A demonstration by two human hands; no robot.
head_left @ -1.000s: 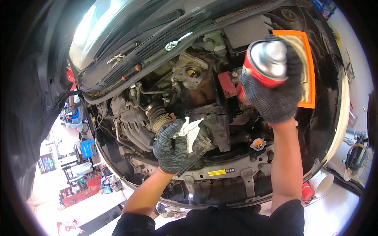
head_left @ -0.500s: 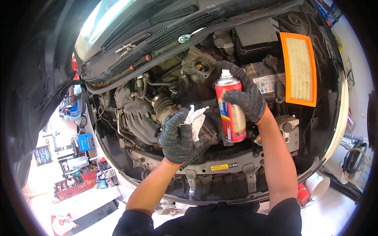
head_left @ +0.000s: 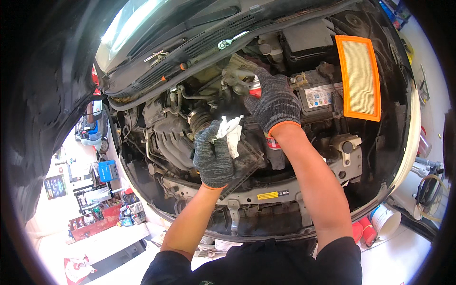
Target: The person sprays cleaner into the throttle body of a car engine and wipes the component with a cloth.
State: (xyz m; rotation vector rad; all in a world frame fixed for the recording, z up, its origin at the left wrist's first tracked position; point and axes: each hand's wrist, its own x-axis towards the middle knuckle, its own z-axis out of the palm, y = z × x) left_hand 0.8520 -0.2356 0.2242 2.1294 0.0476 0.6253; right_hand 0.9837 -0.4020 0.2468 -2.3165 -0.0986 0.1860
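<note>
Both my hands wear dark grey knit gloves with orange cuffs. Closed around a crumpled white paper towel (head_left: 232,137) is my left hand (head_left: 210,159), close to the ribbed air hose (head_left: 199,118). My right hand (head_left: 275,102) grips a red spray can (head_left: 255,90). The can's top is at the metal throttle body (head_left: 232,76) in the engine bay; glove and can hide part of that opening. Most of the can's body is covered by my hand, with its lower end showing beneath my wrist.
An orange-framed air filter (head_left: 358,78) lies at the right, beside the battery (head_left: 320,97). A ratchet (head_left: 230,42) rests on the cowl below the windshield. The raised hood (head_left: 42,95) stands at the left. A red toolbox (head_left: 97,223) sits on the far-left bench.
My right hand has moved the spray can up and to the left, tilting its top against the throttle body area. My left hand has shifted only slightly with the paper towel.
</note>
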